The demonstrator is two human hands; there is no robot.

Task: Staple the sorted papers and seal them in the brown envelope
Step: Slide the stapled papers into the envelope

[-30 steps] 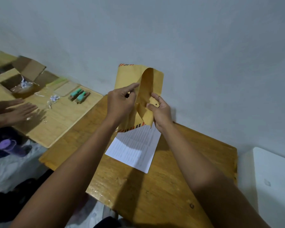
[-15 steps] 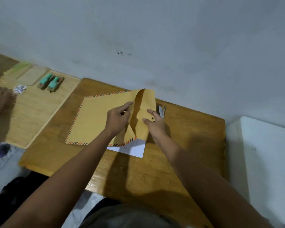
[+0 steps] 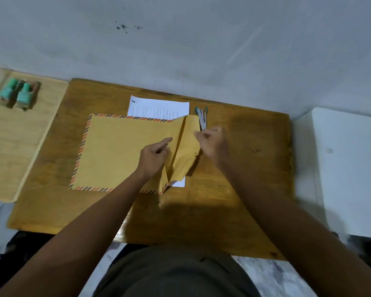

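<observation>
The brown envelope (image 3: 118, 153), edged with red and black stripes, lies flat on the wooden table (image 3: 244, 168). Its flap (image 3: 185, 151) stands up at the right end. My left hand (image 3: 155, 156) grips the envelope at the fold of the flap. My right hand (image 3: 212, 142) pinches the flap's outer edge. The white stapled papers (image 3: 159, 109) lie under the envelope, showing past its far edge and at its near right corner. A small stapler (image 3: 202, 118) with teal ends rests just beyond my right hand.
A lighter wooden board (image 3: 19, 151) adjoins the table on the left, with two teal-topped stamps (image 3: 17, 96) on it. A white surface (image 3: 349, 168) sits to the right. A grey wall runs directly behind the table.
The envelope came down from upright in the air to flat on the table over the papers. Both hands kept hold at the flap, and the view tilted downward.
</observation>
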